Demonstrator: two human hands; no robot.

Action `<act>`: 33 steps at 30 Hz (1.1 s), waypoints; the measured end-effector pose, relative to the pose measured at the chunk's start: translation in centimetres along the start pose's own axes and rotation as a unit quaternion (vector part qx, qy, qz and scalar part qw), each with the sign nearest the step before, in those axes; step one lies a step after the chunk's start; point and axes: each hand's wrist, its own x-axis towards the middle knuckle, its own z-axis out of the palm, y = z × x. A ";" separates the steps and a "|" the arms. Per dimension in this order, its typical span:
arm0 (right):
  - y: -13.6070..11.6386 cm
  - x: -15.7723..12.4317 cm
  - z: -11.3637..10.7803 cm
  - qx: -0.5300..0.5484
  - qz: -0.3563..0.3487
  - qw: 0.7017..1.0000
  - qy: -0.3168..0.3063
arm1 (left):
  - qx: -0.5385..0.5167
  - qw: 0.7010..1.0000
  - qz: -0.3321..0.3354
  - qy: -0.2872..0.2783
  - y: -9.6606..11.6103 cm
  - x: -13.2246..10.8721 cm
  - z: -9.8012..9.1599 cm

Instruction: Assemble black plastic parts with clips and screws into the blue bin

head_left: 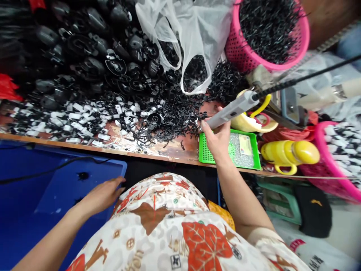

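My right hand (216, 138) is closed around a grey electric screwdriver (231, 110) whose cord runs up to the right. Its tip points left towards a heap of small black plastic clips (175, 113) on the wooden bench (169, 149). Under the hand lies a green tray (204, 155) holding small screws. My left hand (104, 194) hangs below the bench edge, over the rim of a blue bin (42, 195), with fingers stretched out and nothing in them.
Black rounded housings (84, 49) are piled at the back left, white-and-black parts (70, 122) strewn in front. A clear plastic bag (194, 34), a pink basket (270, 34) of black clips, a yellow bottle (290, 153) and another pink basket (338, 158) stand to the right.
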 end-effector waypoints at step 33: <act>-2.9 -6.5 5.6 -0.049 -0.017 0.954 -0.295 | 0.186 0.929 0.241 0.208 15.5 9.6 -3.6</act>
